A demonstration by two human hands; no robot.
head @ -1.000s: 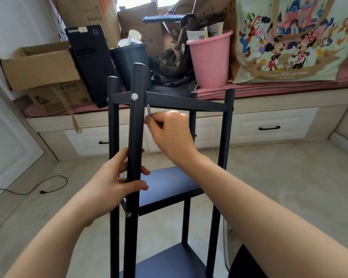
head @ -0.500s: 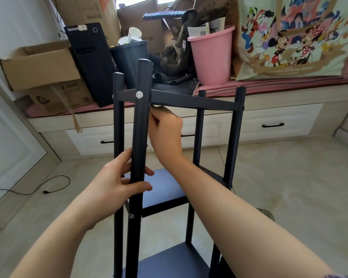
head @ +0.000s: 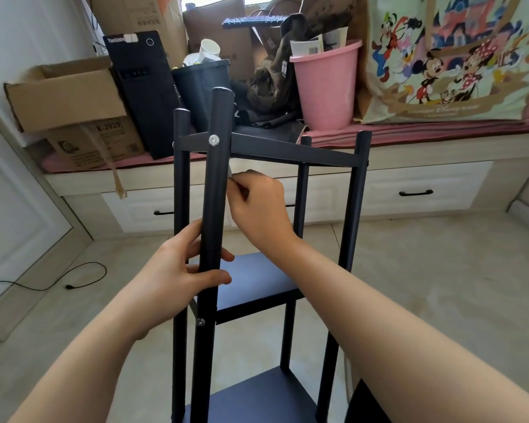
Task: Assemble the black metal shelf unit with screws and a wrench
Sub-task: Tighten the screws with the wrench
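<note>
The black metal shelf unit (head: 297, 154) stands upright on the floor in front of me, with several posts and dark shelves. A silver screw (head: 213, 140) sits in the near post (head: 216, 190) where the top shelf frame meets it; a second screw (head: 200, 322) shows lower down. My left hand (head: 177, 270) grips the near post at mid height. My right hand (head: 258, 206) is curled just right of that post, under the top frame, pinching a thin silver wrench (head: 229, 173) whose tip shows above the fingers.
A window bench with drawers (head: 416, 190) runs behind the shelf, loaded with cardboard boxes (head: 64, 96), a black computer tower (head: 141, 87), a dark bin (head: 200, 83), a pink bucket (head: 324, 87) and a cartoon-print bag (head: 446, 56). A black cable (head: 71, 285) lies on the floor at left.
My right hand has dropped a little from just under the top frame and turned, so the wrench tip shows again. My left hand keeps its grip on the post.
</note>
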